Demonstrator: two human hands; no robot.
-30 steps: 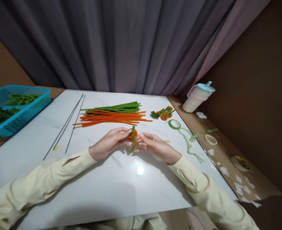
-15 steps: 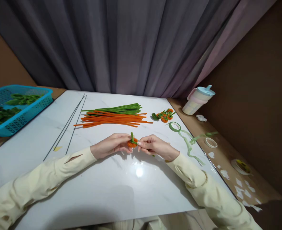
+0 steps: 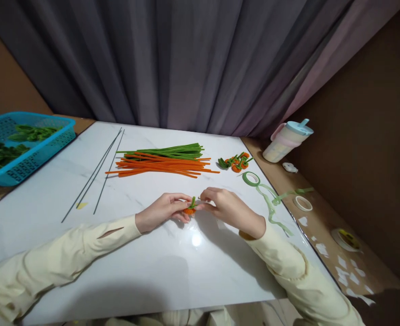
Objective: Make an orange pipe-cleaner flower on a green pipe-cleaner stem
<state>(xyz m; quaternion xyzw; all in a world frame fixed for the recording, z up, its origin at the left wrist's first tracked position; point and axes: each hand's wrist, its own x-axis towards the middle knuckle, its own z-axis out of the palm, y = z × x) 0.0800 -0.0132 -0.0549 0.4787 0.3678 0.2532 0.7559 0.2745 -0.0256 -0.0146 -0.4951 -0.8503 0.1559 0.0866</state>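
Pinching the small orange piece (image 3: 189,211) between thumb and fingers of my left hand (image 3: 159,212), over the worktop (image 3: 135,271). My right hand (image 3: 229,209) is half curled, fingertips by its green stem (image 3: 193,201); can't tell if they grip. Looks fuzzy, light, bendable, unlikely to slip; best held lightly by the orange sides, since squeezing could squash it.
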